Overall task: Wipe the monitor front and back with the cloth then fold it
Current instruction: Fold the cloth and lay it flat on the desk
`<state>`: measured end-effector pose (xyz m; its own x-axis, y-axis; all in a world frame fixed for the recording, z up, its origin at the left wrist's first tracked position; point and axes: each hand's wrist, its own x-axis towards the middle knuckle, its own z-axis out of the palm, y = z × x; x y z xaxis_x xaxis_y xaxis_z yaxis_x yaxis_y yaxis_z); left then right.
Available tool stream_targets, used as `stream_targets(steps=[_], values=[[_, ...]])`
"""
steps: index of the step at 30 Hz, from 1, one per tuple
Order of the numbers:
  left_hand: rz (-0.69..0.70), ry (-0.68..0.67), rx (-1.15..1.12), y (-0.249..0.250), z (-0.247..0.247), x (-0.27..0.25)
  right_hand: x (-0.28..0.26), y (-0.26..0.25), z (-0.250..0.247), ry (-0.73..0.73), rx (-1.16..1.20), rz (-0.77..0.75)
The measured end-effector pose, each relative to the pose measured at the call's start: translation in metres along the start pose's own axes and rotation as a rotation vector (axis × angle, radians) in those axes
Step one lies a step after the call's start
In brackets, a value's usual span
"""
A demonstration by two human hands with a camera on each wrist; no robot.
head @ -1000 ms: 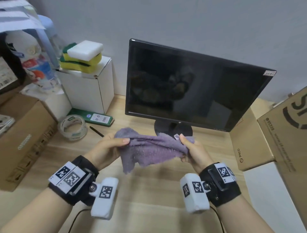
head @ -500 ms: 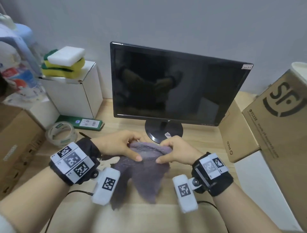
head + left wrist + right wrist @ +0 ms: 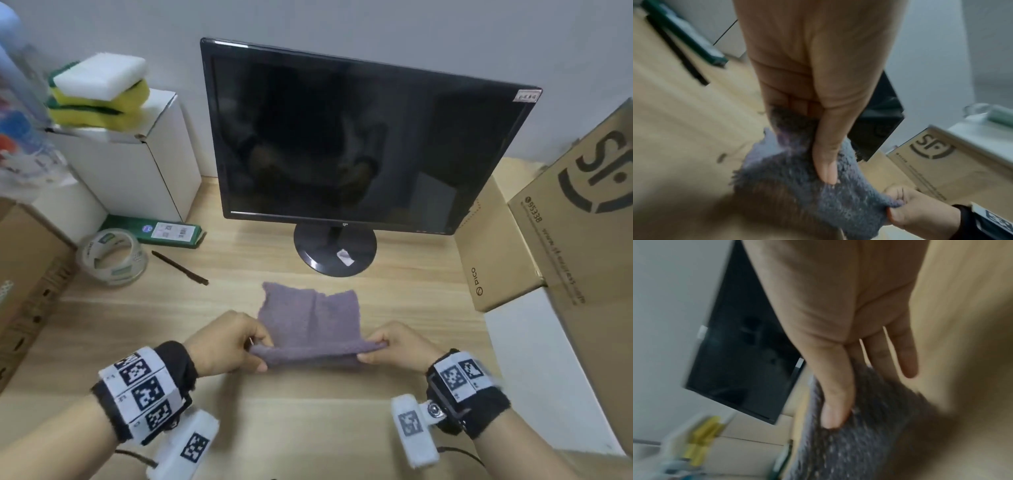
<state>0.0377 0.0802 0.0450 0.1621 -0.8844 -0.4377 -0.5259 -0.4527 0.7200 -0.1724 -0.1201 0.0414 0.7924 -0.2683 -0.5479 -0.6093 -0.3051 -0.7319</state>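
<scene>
Left hand [image 3: 227, 344] and right hand [image 3: 399, 346] each pinch near corners of purple cloth [image 3: 310, 322]; far half flat on desk [image 3: 102, 322], near monitor [image 3: 356, 144].

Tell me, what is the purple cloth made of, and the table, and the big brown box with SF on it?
The purple cloth looks like soft fuzzy microfibre or terry: its surface is nubbly and matte. The table looks like light wood, perhaps laminate, with grain lines. The brown box looks like plain matte cardboard.
</scene>
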Motion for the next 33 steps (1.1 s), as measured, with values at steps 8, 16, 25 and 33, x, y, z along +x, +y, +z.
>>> stream_targets(steps=[8, 16, 25, 33], values=[[-0.149, 0.130, -0.100, -0.028, 0.019, 0.051, 0.033, 0.047, 0.020, 0.233, -0.007, 0.145], [-0.397, 0.360, -0.005, -0.029, 0.019, 0.090, 0.076, 0.027, 0.015, 0.513, -0.088, 0.295], [-0.218, 0.202, -0.408, -0.007, 0.045, 0.080, 0.053, 0.029, 0.025, 0.453, -0.254, 0.446], [-0.467, 0.040, -1.013, -0.009, 0.048, 0.083, 0.069, 0.016, 0.042, 0.447, -0.153, 0.315]])
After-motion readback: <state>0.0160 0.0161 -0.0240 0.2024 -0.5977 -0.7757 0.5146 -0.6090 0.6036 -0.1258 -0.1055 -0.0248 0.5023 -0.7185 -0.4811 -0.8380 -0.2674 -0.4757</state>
